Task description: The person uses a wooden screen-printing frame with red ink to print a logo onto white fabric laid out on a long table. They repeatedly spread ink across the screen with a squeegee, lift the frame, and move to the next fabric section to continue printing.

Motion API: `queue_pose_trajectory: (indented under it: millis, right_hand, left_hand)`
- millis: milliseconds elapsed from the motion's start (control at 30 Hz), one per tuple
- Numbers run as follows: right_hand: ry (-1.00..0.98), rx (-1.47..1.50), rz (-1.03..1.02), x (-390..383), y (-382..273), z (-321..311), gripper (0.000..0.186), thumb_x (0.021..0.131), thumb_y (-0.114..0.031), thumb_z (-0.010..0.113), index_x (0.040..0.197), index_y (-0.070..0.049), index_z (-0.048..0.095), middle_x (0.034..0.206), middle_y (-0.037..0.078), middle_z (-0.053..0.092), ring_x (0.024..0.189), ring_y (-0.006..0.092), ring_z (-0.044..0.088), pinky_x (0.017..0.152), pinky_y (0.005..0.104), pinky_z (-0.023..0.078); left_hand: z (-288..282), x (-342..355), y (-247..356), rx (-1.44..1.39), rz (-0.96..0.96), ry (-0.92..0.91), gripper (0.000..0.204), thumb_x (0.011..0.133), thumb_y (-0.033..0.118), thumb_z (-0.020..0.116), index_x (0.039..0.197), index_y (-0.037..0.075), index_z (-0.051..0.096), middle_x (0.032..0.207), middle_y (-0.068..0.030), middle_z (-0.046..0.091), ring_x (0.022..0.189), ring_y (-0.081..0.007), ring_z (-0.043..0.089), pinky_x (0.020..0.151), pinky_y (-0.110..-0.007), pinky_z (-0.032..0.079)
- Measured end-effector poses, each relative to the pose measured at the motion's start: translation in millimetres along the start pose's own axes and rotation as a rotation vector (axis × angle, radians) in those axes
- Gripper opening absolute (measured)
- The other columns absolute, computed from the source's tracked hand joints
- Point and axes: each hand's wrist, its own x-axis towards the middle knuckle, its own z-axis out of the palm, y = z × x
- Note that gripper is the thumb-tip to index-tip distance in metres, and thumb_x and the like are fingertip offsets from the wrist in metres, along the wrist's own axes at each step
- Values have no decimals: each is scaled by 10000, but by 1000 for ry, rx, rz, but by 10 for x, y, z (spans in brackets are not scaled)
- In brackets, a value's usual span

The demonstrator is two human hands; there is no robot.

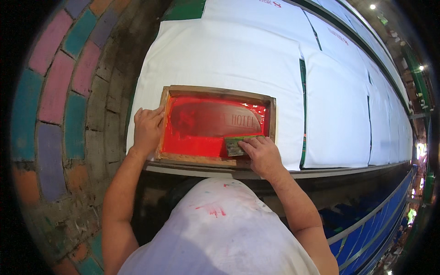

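Note:
A wooden-framed printing screen [220, 90] lies flat on white cloth [229, 50] near the table's front edge. Wet red ink [195, 145] covers much of its mesh, around a darker oval patch with lettering. My left hand [149, 128] grips the frame's left side, fingers bent over the wood. In my right hand [260, 153] is a squeegee [236, 145] with a worn wooden body, pinched at its right end. It rests inside the frame, at the lower right of the mesh. The squeegee's blade edge cannot be made out.
More white cloths [337, 110] lie side by side along the long table to the right, with narrow green gaps between them. A painted brick wall [55, 87] stands close on the left. Metal rails [366, 220] over blue material run at the lower right.

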Motion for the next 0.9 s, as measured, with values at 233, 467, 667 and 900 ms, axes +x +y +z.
queue_pose_trajectory:
  millis: [233,467,667,900]
  right_hand:
    - [-258,117,36,758,-97,-267,479,836,60,682,1267,-89,828,1182,150,808,1153,394,751,980,525,608]
    - [-108,-9,56,1850,-509,420,572,845,49,679,1372,-139,799,1229,160,795,1185,398,731,1020,519,601]
    - [-26,-76,72,1751,-815,664,617,800,84,689,1365,-134,810,1263,133,792,1184,397,719,1033,512,595]
    - [-155,2,75,1459,-1151,491,572,814,103,686,1327,-110,821,1276,143,803,1164,405,730,1002,529,599]
  left_hand:
    - [21,92,-155,-53,110,1,284,1039,189,747,1278,58,826,1432,-84,784,1260,-295,679,1288,-644,335]
    - [42,114,-228,40,169,-30,285,1062,175,666,1271,61,823,1464,-76,752,1267,-298,665,1301,-625,338]
    - [35,74,-243,56,206,-14,341,1004,159,658,1268,7,811,1446,-105,742,1211,-295,674,1312,-624,338]
    - [27,112,-296,-12,236,-25,286,969,135,667,1174,8,821,1414,-141,725,1172,-300,672,1301,-613,357]
